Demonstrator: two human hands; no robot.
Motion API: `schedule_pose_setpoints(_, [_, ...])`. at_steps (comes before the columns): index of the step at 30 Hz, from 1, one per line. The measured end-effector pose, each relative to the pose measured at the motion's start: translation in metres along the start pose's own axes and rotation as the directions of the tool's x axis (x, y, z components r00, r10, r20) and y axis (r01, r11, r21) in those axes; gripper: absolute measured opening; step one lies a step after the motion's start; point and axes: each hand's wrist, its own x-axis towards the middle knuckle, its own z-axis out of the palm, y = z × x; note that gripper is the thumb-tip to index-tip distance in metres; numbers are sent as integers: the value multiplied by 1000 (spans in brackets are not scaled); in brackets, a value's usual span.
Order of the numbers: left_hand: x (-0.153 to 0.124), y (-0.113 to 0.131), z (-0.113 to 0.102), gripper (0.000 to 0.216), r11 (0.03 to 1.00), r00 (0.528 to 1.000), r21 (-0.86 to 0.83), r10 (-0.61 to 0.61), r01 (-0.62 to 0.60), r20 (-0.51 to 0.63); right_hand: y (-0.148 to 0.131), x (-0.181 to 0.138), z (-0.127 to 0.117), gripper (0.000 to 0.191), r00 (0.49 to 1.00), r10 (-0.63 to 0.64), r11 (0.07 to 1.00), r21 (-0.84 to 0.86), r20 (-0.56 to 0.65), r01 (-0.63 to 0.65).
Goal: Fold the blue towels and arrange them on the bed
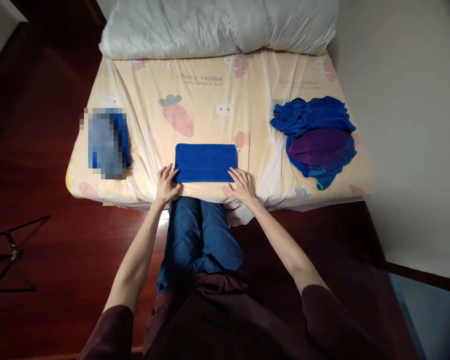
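Left hand [167, 184] flat and open on the lower left corner of a folded blue towel [205, 162], fingers spread, nothing gripped. Right hand [240, 185] likewise open, fingertips pressing the lower right corner, thumb off on the sheet. Towel at centre frame, near the front edge of the bed [142, 120], already a neat rectangle with square corners and a flat top; lower edge a little rounded, like a fold line. Looks, by judgement, close to done for this piece: only smoothing or one more fold remaining. To the right of centre, a loose heap of blue and purple towels [317, 137], unfolded, well apart from the hands, so seemingly plenty left. At left of frame, a blurred blue patch [108, 142] on the sheet, possibly a stack, but too obscured to tell.

Bare sheet all around the towel: open space above it up to the rolled grey quilt [220, 25] at the top of the frame, and on both sides. Front edge of the bed just below the hands, little room there before the drop to the knees. Wall [408, 125] close on the right, dark wooden floor [40, 175] open on the left.
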Motion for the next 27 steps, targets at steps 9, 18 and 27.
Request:
schedule_pose_setpoints(9, [17,7,11,62,1000,999,4,10,-10,-41,11,8,16,58,987,90,996,22,-132,-88])
schedule_pose_setpoints(18, [-11,9,4,33,994,993,-90,-75,66,-91,12,-22,7,27,968,87,994,77,-234,-71])
schedule_pose_setpoints(27, [-7,7,3,44,987,985,-128,-113,97,-127,12,-15,5,40,957,145,983,151,-253,-109])
